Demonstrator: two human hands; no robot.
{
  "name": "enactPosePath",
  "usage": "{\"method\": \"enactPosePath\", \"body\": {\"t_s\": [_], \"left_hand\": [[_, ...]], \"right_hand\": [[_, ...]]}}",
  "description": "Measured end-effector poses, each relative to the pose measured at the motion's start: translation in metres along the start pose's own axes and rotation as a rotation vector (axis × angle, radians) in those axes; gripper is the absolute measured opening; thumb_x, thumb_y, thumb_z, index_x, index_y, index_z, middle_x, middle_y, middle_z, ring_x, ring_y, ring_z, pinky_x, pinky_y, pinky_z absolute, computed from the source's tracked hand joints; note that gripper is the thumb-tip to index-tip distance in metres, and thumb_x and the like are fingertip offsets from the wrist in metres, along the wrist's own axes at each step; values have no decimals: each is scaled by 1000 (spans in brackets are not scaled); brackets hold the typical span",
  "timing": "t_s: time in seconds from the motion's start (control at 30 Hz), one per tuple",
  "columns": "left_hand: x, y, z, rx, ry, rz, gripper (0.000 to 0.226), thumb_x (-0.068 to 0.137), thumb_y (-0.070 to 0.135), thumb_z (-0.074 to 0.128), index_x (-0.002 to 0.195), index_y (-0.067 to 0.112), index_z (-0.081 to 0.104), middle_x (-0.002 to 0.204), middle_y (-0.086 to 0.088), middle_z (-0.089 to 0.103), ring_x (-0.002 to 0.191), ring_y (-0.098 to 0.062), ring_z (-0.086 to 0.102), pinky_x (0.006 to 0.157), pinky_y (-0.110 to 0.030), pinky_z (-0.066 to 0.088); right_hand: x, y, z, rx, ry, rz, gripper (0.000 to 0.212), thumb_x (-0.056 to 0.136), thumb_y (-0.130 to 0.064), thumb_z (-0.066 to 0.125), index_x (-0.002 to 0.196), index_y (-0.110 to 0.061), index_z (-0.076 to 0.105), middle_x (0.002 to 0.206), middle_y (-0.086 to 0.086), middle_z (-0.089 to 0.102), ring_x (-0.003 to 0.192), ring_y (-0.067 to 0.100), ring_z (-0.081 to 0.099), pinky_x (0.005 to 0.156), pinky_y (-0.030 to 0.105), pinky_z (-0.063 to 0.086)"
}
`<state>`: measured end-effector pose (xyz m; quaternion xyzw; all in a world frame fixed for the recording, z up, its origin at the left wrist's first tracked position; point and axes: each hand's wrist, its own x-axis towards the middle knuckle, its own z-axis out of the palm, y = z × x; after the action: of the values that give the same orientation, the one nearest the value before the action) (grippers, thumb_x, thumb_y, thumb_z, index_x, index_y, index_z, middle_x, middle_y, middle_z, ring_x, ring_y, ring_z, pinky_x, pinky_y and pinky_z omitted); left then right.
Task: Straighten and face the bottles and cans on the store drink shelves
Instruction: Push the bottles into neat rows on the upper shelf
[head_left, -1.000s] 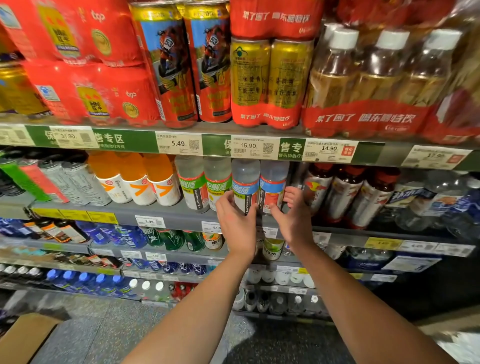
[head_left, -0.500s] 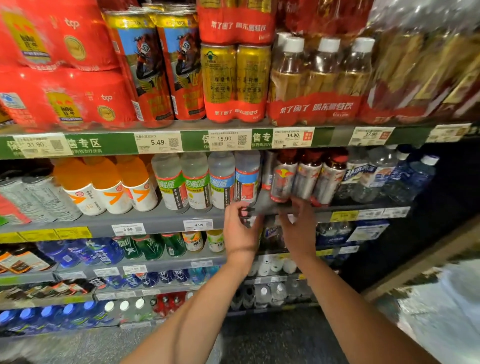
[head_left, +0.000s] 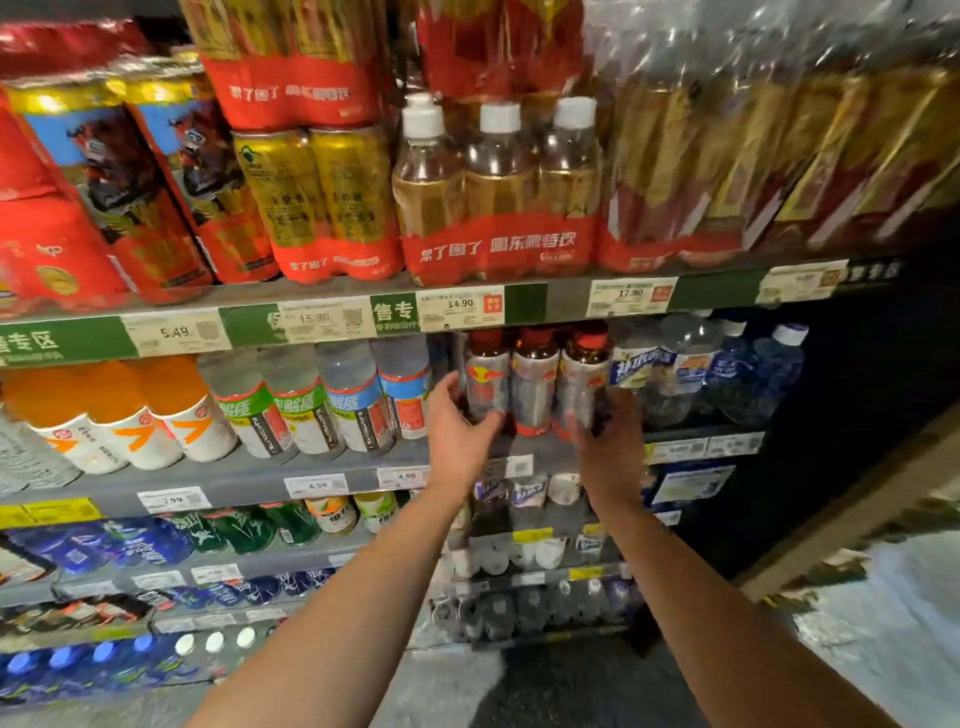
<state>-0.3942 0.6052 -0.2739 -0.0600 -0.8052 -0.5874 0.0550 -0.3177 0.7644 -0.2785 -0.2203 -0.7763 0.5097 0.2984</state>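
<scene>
1. Head view: both arms reach up to the second grey metal shelf (head_left: 322, 470), where three red-capped brown bottles with silver labels (head_left: 535, 384) stand in a row.
2. The left hand (head_left: 460, 426) is at the leftmost red-capped bottle, thumb angled toward its base and fingers up beside it; whether it is actually gripping, I cannot tell.
3. The right hand (head_left: 610, 441) is at the rightmost bottle of the three, fingers curled up over its lower body; it is blurred, so a firm grasp cannot be confirmed.
4. Just left of the left hand, a row of clear bottles with green and blue labels (head_left: 332, 405) stands upright; further left are orange bottles with white labels (head_left: 130, 415).
5. Right of the right hand sit clear bottles with blue labels (head_left: 711, 374).
6. Above the hands, shrink-wrapped packs of amber bottles with white caps (head_left: 498, 182) fill the top shelf.
</scene>
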Motion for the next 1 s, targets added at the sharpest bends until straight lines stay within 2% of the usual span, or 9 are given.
{"method": "enactPosePath", "body": {"t_s": [0.13,0.2,0.3,0.37,0.5,0.6,0.7,0.87,1.0], "left_hand": [[18,2,20,5,19,-36,58,76,16,82,123,13,49,121,-5,62,110,-17,62,99,-38,52],[18,3,25,5,57,-33,57,75,16,84,120,13,49,118,-5,63,108,-15,63,97,-36,53],[14,5,30,5,139,-27,59,75,18,85,121,17,49,117,0,62,106,-10,61,95,-27,50],[10,6,30,5,183,-33,60,74,19,86,120,22,48,117,4,61,106,-7,60,96,-25,49],[-3,4,31,81,318,-32,62,74,28,86,124,21,50,120,4,58,109,-6,57,94,-21,46],[-11,8,31,111,385,-26,63,76,28,85,128,18,52,123,3,58,109,-3,54,92,-15,42],[-13,12,31,140,408,-13,63,76,29,85,130,19,55,121,3,59,110,-5,54,96,-21,45],[-15,15,31,158,409,-16,66,77,29,84,134,19,54,124,1,59,115,-10,56,99,-23,45],[-26,17,30,105,431,10,62,78,25,84,129,18,51,124,5,53,116,-13,56,102,-36,49]], "right_hand": [[13,9,0,46,-28,-22,38,82,-19,78,114,-21,58,104,-7,65,90,-1,61,76,6,43],[18,11,1,31,-38,-22,48,78,-20,82,118,-23,55,106,-12,62,92,-6,59,76,2,40],[28,16,4,63,-77,18,58,76,-20,84,124,-24,51,109,-17,59,96,-15,56,83,7,43],[32,16,5,56,-90,38,61,76,-20,84,126,-22,50,111,-12,59,94,-9,56,88,17,48],[34,16,10,-21,-120,23,66,78,-28,82,133,-20,46,123,-2,62,110,13,59,96,33,51],[35,16,16,-47,-143,-6,63,80,-32,78,133,-24,45,126,-2,63,113,16,62,95,42,54],[37,15,17,-55,-149,-17,61,82,-32,77,134,-23,46,127,-2,63,114,16,61,95,40,54],[35,13,12,-53,-152,-30,61,83,-27,77,135,-18,46,128,1,60,115,15,57,90,25,46],[31,12,7,-40,-179,-24,60,85,-24,76,136,-15,45,130,2,57,113,9,54,91,21,43]]}}
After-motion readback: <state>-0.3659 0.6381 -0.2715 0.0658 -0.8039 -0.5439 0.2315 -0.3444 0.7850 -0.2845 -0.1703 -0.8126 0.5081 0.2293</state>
